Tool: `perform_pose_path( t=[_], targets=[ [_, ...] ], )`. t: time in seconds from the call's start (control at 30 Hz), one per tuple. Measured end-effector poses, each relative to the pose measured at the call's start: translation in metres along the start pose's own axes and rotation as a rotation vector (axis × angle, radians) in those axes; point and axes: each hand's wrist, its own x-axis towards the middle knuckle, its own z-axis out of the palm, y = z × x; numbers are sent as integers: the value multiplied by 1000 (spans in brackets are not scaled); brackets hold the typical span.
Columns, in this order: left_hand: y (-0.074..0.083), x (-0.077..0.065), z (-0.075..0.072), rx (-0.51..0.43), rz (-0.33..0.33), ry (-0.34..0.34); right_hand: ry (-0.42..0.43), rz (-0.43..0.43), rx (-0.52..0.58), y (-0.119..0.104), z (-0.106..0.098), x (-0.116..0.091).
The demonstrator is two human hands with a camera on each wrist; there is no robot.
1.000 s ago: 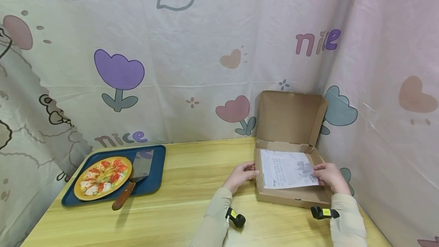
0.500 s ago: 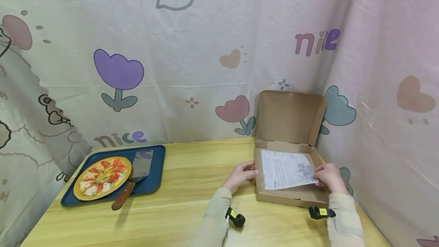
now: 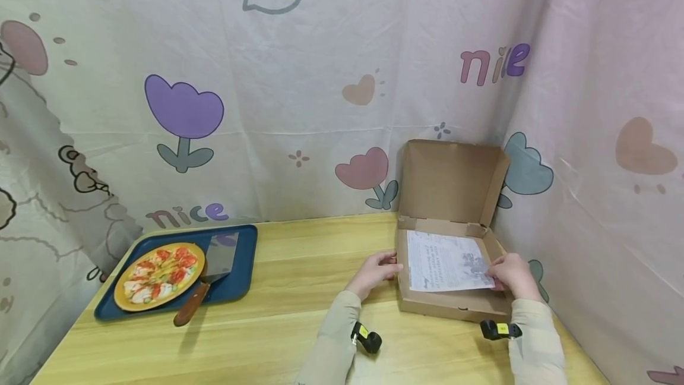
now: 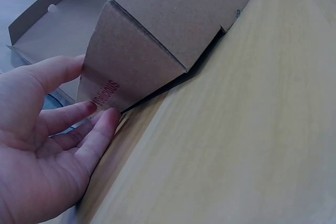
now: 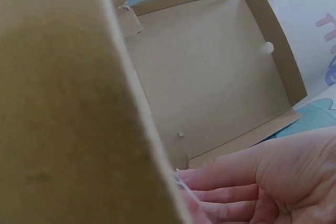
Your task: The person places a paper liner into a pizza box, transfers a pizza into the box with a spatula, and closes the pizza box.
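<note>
A brown cardboard pizza box (image 3: 456, 308) stands with its lid (image 3: 454, 183) raised at the right of the table. Inside its base lies a printed paper sheet (image 3: 446, 261), its front right corner slightly lifted. My right hand (image 3: 513, 275) pinches that corner between thumb and fingers, close by the box's right wall. In the right wrist view, a box wall hides most of the paper and part of the right hand (image 5: 252, 182). My left hand (image 3: 373, 274) holds the left wall. Red lettering shows beside the left hand's fingertips (image 4: 110, 119) in the left wrist view.
To the far left, a blue tray (image 3: 243, 278) bears a yellow plate with a pizza (image 3: 160, 275). A wooden-handled spatula (image 3: 192, 305) leans across the tray's front edge. Patterned curtains (image 3: 299, 76) rise behind the table (image 3: 299, 314) and along its right side.
My right hand has shifted slightly left with the paper's corner. The sheet has turned a little inside the box. My left hand stays at the left wall.
</note>
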Motion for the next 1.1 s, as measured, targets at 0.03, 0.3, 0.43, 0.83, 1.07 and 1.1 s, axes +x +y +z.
perform_pose_path(
  t=[0.03,0.3,0.43,0.83,1.07,1.1],
  targets=[
    [0,0,0,0,-1,-2,-4,1,-3,0,-1,-1],
    [0,0,0,2,7,-6,-31,20,48,-2,-10,-7],
    [1,0,0,-2,11,-7,4,7,41,-3,-15,-11],
    [-1,1,-1,11,8,-6,65,-2,-20,-15,-24,-23],
    [-2,2,-1,19,7,-9,101,-46,-133,-26,-32,-31],
    [-1,1,-2,19,6,-8,107,-57,-145,-27,-33,-32]
  ],
)
